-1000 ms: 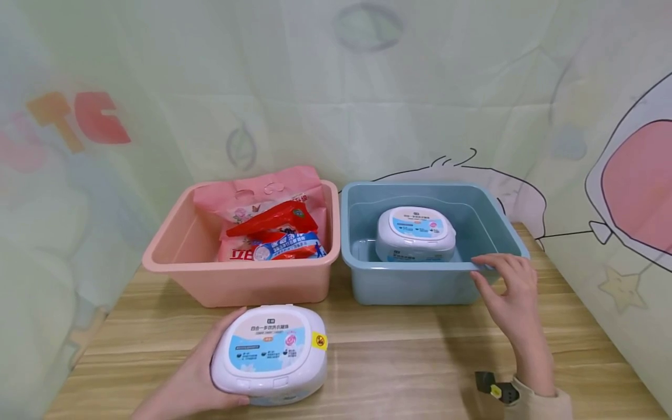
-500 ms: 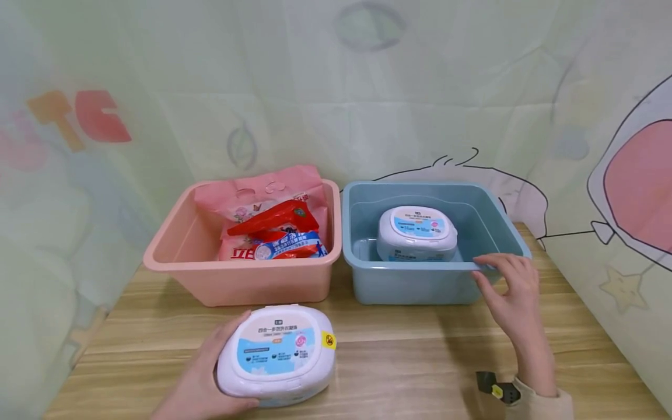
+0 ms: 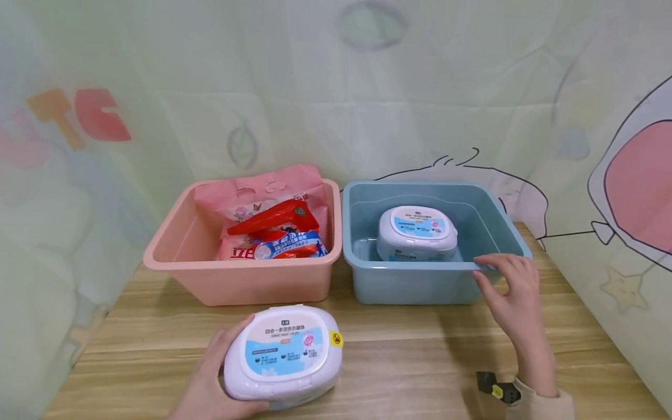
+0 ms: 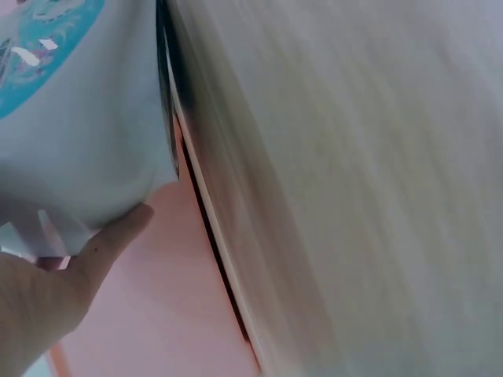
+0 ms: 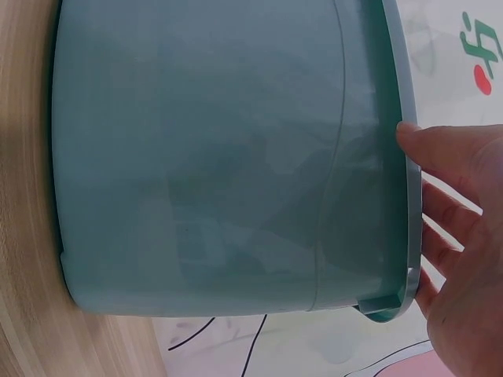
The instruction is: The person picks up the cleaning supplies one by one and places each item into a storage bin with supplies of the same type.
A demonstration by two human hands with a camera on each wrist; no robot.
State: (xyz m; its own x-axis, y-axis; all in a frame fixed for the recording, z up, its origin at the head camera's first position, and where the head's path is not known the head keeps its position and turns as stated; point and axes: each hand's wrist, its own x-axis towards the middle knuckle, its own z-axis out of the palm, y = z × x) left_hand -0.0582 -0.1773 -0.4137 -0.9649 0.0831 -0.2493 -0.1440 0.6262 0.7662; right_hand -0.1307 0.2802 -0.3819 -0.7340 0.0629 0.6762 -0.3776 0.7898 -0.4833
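Note:
My left hand grips the left end of a white laundry pod box with a blue and pink lid label and a yellow sticker. Its thumb lies along the front side, while the other fingers are mostly hidden behind the box. In the left wrist view, the thumb presses against the box's side. The right hand holds the front rim of a blue bin near its right corner, thumb outside and fingers over the rim. A second, similar white pod box sits inside that bin.
Left of the blue bin stands a pink bin holding a pink bag and red and blue packets. Both bins rest on a wood-grain table. A printed curtain hangs behind them.
The left hand has slid to the right, carrying the pod box with it along the front of the pink bin. The right hand keeps its place on the blue bin's rim.

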